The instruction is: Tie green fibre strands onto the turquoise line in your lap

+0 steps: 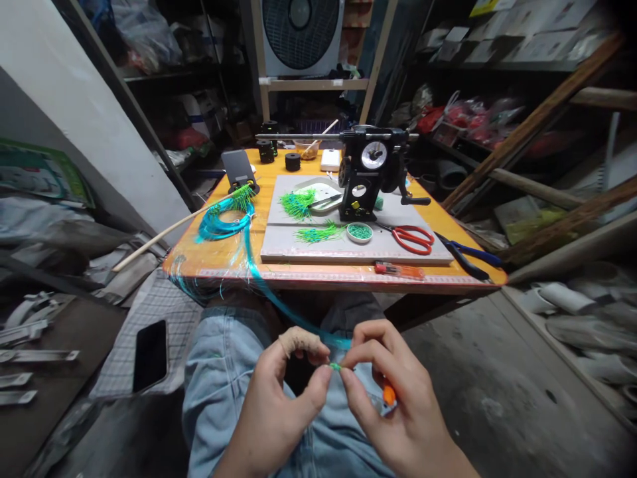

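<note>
Above the lap, my left hand point(286, 392) and my right hand point(391, 392) meet, each pinching a small green piece point(335, 366) between thumb and index finger. A tan wrap covers the left index finger. An orange-ended tool point(389, 396) pokes out from inside my right hand, most of it hidden. A blue strand bundle point(279, 302) runs from the coil point(226, 222) on the table down to behind my right fingers. Green and blue bristly tufts point(298, 204) lie on the grey board point(279, 250), beside a small dish of green beads point(359, 232).
On the wooden table point(186, 251) are a black cranked device point(365, 179), red-handled scissors point(414, 239), blue-handled pliers point(470, 255), a phone stand point(239, 169) and a long stick point(164, 232). A phone point(150, 356) lies on checked cloth at left. Shelves stand around.
</note>
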{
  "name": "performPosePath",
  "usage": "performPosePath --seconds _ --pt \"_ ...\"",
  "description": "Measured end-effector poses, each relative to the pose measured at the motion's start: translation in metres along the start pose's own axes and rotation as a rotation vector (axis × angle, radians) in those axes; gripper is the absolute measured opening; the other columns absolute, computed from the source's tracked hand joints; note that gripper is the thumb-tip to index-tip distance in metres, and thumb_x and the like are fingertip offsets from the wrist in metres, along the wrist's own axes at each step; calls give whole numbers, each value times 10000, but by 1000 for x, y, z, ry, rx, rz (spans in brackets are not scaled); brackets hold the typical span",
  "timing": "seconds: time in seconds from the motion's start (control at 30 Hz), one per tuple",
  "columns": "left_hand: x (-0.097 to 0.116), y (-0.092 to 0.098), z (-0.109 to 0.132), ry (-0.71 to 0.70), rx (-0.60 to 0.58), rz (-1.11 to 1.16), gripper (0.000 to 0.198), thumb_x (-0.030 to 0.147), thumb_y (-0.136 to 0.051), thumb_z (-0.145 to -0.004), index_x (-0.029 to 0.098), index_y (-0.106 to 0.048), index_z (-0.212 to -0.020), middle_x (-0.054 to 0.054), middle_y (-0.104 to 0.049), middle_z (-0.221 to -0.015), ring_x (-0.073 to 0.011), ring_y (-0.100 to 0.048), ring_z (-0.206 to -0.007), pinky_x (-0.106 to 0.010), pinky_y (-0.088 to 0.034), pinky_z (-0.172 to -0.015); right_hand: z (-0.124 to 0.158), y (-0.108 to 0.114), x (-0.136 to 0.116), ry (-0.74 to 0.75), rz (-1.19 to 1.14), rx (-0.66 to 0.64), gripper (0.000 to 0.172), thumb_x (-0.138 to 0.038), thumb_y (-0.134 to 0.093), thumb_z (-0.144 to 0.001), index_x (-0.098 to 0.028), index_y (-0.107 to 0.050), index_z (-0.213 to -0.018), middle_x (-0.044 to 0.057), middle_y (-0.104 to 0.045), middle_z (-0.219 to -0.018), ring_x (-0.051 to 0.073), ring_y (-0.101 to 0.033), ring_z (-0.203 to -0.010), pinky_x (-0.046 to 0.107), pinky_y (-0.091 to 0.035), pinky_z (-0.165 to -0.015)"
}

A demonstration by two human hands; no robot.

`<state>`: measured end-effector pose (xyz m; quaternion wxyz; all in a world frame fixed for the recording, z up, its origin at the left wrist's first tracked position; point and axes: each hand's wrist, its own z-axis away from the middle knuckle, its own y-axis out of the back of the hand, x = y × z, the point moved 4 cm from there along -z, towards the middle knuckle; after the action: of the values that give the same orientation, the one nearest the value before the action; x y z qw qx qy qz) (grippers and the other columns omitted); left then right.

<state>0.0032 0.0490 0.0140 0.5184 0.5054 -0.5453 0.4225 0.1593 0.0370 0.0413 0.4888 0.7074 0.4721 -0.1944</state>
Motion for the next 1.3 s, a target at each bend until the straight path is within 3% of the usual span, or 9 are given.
performPosePath --seconds 0.27,0.43,0.6,0.8,0.87,0.97,1.13,1.2,1.3 --pt "9 -2 -2 -56 -10 -225 159 61 -537 -769 209 -509 -720 13 -553 -720 -169 -528 -717 -296 -424 -704 -1 -6 1 26 2 -58 77 -136 -571 -866 -211 -580 -879 45 -504 -942 153 -560 -694 307 -499 -644" --pt "12 0 -1 -141 48 -364 217 12 -533 -707 218 -464 -714 26 -551 -713 -171 -527 -734 -319 -404 -777 -3 -9 3 45 25 -63 79 -145 -573 -877 -216 -596 -902 53 -515 -951 155 -566 -691 284 -484 -580" --pt "13 3 -1 -131 29 -362 220 11 -547 -722 218 -471 -716 30 -564 -723 -171 -546 -749 -344 -393 -841 -5 -12 0 59 49 -56 78 -165 -586 -867 -227 -607 -908 54 -532 -941 151 -565 -649 261 -441 -481" --pt "11 12 3 -103 39 -222 257 8 -555 -726 229 -518 -851 11 -553 -828 -185 -537 -821 -321 -419 -793 -13 -15 -8 135 93 -10 108 -135 -597 -826 -221 -596 -891 57 -529 -930 170 -594 -690 293 -514 -570" --pt "12 18 4 -138 61 -221 269 -17 -566 -711 228 -511 -807 23 -545 -795 -176 -526 -799 -324 -403 -813 -19 -18 -13 181 80 -40 129 -115 -598 -805 -215 -591 -887 55 -523 -923 173 -596 -714 296 -518 -592" --pt "14 37 5 -230 229 -72 224 10 -566 -769 224 -506 -751 29 -503 -752 -157 -485 -738 -298 -394 -745 -34 -27 -26 226 39 -72 156 -87 -596 -786 -210 -584 -882 53 -520 -916 180 -588 -751 292 -506 -605" --pt "18 89 21 -531 810 397 66 235 -629 -868 215 -654 -810 11 -475 -756 -156 -447 -756 -253 -409 -731 -83 -67 -63 277 -123 -42 134 -96 -588 -813 -217 -598 -869 54 -529 -929 198 -571 -832 322 -506 -703" --pt "20 103 28 -601 935 476 80 267 -653 -852 206 -687 -812 9 -475 -739 -153 -437 -743 -244 -419 -736 -104 -91 -80 320 -202 -14 127 -100 -583 -822 -221 -597 -859 49 -529 -932 207 -575 -876 344 -504 -760" --pt "20 115 36 -590 1028 505 62 260 -671 -830 208 -696 -809 9 -490 -740 -150 -448 -739 -236 -433 -734 -130 -126 -95 346 -287 37 96 -125 -586 -824 -221 -579 -827 40 -515 -915 211 -580 -891 347 -510 -768"
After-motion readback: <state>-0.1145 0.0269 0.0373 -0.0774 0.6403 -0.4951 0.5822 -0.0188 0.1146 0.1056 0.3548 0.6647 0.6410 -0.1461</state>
